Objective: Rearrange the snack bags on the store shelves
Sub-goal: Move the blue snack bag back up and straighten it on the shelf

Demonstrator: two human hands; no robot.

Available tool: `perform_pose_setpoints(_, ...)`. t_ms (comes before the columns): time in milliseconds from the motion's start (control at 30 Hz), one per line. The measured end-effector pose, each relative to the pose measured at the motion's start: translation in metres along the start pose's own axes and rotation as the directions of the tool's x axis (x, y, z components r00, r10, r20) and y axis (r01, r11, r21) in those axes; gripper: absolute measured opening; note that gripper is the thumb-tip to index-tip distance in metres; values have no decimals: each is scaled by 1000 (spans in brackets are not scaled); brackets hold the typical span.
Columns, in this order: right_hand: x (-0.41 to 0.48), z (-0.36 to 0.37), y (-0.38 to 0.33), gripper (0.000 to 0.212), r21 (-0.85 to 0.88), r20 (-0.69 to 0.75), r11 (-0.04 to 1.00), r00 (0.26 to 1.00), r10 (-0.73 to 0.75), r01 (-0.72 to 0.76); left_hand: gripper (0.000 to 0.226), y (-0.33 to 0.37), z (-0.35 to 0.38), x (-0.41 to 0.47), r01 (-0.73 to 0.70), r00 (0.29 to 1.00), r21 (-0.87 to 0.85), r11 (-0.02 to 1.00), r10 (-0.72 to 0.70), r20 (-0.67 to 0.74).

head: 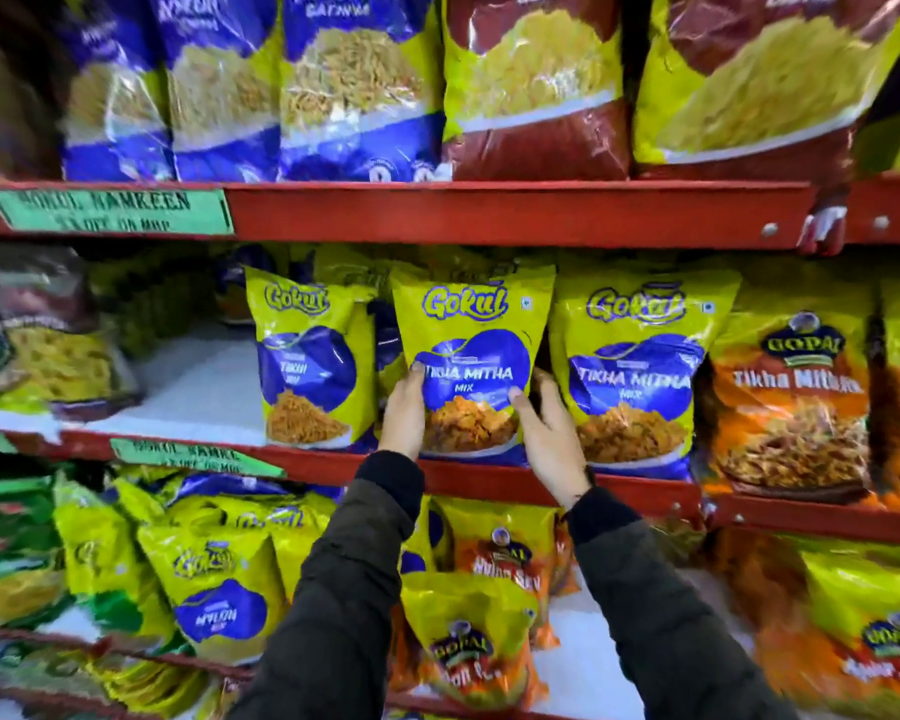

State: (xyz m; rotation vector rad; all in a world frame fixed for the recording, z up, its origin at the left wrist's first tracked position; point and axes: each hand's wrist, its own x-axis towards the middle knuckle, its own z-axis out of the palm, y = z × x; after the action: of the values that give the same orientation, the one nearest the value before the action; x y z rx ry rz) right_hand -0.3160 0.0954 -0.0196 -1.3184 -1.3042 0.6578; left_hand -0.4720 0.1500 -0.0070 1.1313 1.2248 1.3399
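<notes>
A yellow and blue Gokul Tikha Mitha Mix bag (471, 345) stands upright at the middle of the middle shelf. My left hand (404, 415) grips its lower left side, thumb on the front. My right hand (549, 433) holds its lower right side, thumb on the front and fingers behind. Matching Gokul bags stand on either side, one to the left (310, 356) and one to the right (640, 366). More bags sit behind them, partly hidden.
Red metal shelf rails (515, 213) run across. Orange Gopal bags (796, 402) stand at the right. A bare white shelf patch (198, 387) lies left of the Gokul bags. Large blue and maroon bags fill the top shelf; mixed yellow and orange bags crowd the lower shelf.
</notes>
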Motion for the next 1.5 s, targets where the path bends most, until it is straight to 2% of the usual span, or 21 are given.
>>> perform_pose_setpoints(67,10,0,1,50,-39,0,999,999,39,-38,47,-1,-2,13,7,1000,67,998,-6,-5)
perform_pose_setpoints(167,25,-7,-7,44,-14,21,996,996,86,-86,43,7,-5,24,22,1000,8,1000,-22,12)
perform_pose_setpoints(267,47,-12,-24,39,102,-132,993,989,65,-52,40,17,-7,37,-116,990,-10,993,115,-84)
perform_pose_setpoints(367,64,-10,-34,36,83,-282,996,959,-10,35,18,28,-5,52,-224,969,-89,971,212,-124)
perform_pose_setpoints(533,77,-13,-35,25,-100,-435,989,889,-141,108,32,28,-3,74,-283,949,-71,956,269,-163)
perform_pose_setpoints(600,81,-14,-36,26,-154,-441,983,884,-156,97,29,28,0,80,-247,956,-119,962,222,-194)
perform_pose_setpoints(700,81,-12,-39,26,-117,-440,990,890,-118,73,17,30,6,84,-206,963,-165,964,170,-209)
perform_pose_setpoints(767,77,-17,-42,28,-145,-458,988,881,-119,59,20,28,7,78,-261,946,-129,957,228,-228)
perform_pose_setpoints(833,68,-21,-43,36,-294,-499,954,841,-210,64,35,19,6,62,-320,916,-15,947,305,-259)
perform_pose_setpoints(900,52,-13,-41,41,-429,-466,879,782,-413,209,47,8,6,40,-495,821,137,858,514,-249)
perform_pose_setpoints(967,42,8,-33,47,-542,-285,746,750,-597,387,53,1,8,28,-658,666,387,646,739,-102)
perform_pose_setpoints(1000,42,19,-28,51,-614,-180,676,762,-622,407,55,0,9,30,-681,619,507,529,785,12)
perform_pose_setpoints(1067,49,32,-16,59,-756,-66,562,814,-577,337,57,2,11,36,-645,624,670,369,759,183)
perform_pose_setpoints(1167,57,37,-7,63,-809,-56,527,857,-513,262,56,5,11,46,-585,694,745,320,673,256)
perform_pose_setpoints(1233,60,36,-6,64,-819,-45,510,856,-515,264,56,5,12,47,-559,703,775,295,664,255)
perform_pose_setpoints(1300,58,32,-8,64,-821,-36,501,850,-525,274,57,5,12,44,-540,696,797,270,676,242)
perform_pose_setpoints(1400,49,12,-11,63,-802,-47,507,813,-581,316,58,7,21,32,-546,659,789,283,726,195)
perform_pose_setpoints(1500,39,-18,-14,62,-782,-130,543,773,-621,304,56,12,41,15,-590,631,748,304,751,193)
